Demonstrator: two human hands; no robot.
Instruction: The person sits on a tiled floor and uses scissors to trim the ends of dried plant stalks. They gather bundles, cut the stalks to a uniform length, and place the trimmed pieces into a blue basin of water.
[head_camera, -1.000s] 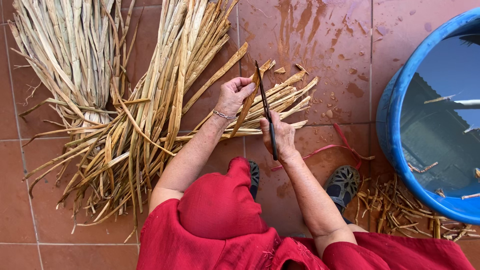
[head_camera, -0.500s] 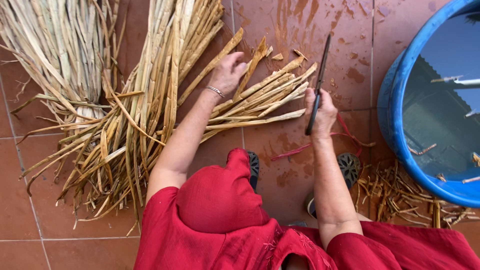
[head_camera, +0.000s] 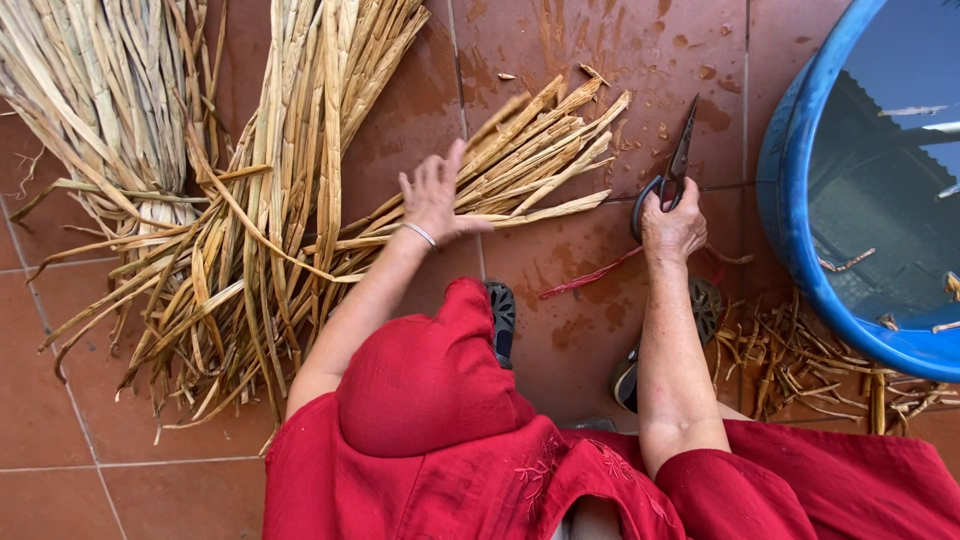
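Note:
My left hand (head_camera: 437, 196) rests flat with fingers spread on a fan of dry straw-coloured leaf strips (head_camera: 540, 150) lying on the terracotta floor tiles. My right hand (head_camera: 670, 228) grips the handles of dark scissors (head_camera: 676, 165), whose closed blades point up and away, to the right of the strips' cut ends. A thin bracelet circles my left wrist. A red string (head_camera: 590, 275) lies on the tile between my hands.
Large bundles of dry leaves (head_camera: 250, 180) spread over the left floor. A big blue tub (head_camera: 800, 230) of water stands at right, with leaf scraps (head_camera: 800, 365) heaped at its base. My red garment and dark shoes (head_camera: 502, 315) fill the bottom.
My right hand carried the scissors from over the strips out to the right and lowered them near the floor. My left hand flattened onto the strips.

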